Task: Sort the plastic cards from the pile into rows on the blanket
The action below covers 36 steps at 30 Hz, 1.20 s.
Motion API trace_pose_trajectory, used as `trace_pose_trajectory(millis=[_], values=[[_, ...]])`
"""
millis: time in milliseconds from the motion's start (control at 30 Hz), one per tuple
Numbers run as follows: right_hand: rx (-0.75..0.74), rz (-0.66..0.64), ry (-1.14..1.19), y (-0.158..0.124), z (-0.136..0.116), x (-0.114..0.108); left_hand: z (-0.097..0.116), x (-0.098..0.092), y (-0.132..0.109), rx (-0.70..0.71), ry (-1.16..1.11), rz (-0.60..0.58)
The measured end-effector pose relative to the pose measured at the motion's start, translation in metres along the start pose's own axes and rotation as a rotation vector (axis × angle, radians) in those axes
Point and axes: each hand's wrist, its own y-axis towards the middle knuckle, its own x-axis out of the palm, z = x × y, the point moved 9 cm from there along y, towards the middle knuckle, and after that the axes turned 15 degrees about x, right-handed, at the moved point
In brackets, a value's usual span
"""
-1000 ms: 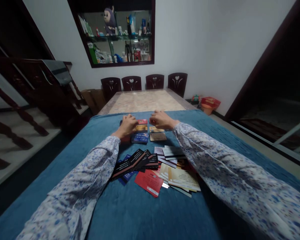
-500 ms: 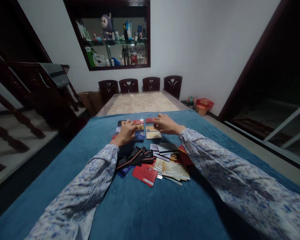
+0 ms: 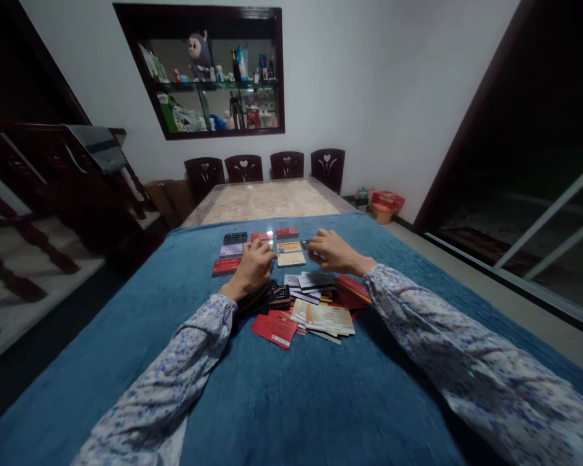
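Note:
Small stacks of plastic cards stand in rows on the blue cloth, among them a black stack [image 3: 236, 237], a red stack [image 3: 227, 266] and a cream stack [image 3: 291, 259]. My left hand [image 3: 255, 265] is closed with bent fingers over the middle of the rows; whatever it may hold is hidden. Right of the rows, my right hand [image 3: 337, 251] pinches a dark card [image 3: 306, 244] low over the cloth. Closer to me lies a loose heap with a red card [image 3: 274, 329], gold cards [image 3: 329, 318], black cards [image 3: 278, 296] and white cards [image 3: 315, 281].
The blue cloth [image 3: 252, 401] covers the near part of a long table [image 3: 267, 199]. Dark chairs [image 3: 287, 166] line its far end. A wall cabinet [image 3: 201, 84] holds a plush toy and bottles. Stair railings are at the left, with an orange bucket [image 3: 383, 212] on the floor at the right.
My right hand has moved right, off the red and cream stacks, to the dark card beside them. My left hand has shifted right along the rows, uncovering stacks at the left. The view has shifted slightly.

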Motion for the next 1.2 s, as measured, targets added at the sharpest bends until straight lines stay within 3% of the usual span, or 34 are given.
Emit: trace_pose_trajectory(millis=[167, 567, 867, 1200], values=[[0.027, 0.033, 0.014, -0.021, 0.008, 0.003, 0.015, 0.002, 0.000, 0.026, -0.020, 0.022], [0.088, 0.040, 0.023, -0.070, 0.034, 0.008, 0.053, 0.016, 0.015, 0.103, -0.025, -0.051], [0.104, 0.047, 0.095, -0.080, 0.028, 0.015, 0.080, 0.029, 0.022, 0.143, -0.099, -0.120], [0.050, -0.043, 0.163, -0.083, 0.016, 0.032, 0.085, 0.037, 0.017, 0.141, -0.103, -0.235]])
